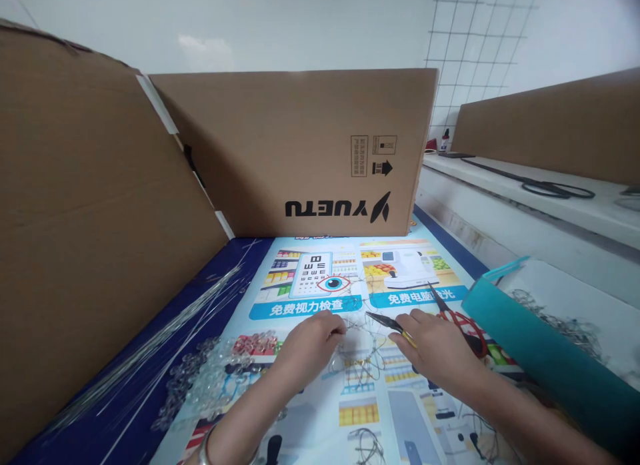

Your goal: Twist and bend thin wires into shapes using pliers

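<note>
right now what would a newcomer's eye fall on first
Probably the big cardboard panel across the back, its YUETU lettering upside down. Next, the teal-sided box of tangled wire at right. Then, nearer the middle, the pliers in the right hand.

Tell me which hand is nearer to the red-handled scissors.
Right. The right hand, holding the pliers, is just beside the scissors; the left hand is farther off, on the other side of the pliers.
</note>
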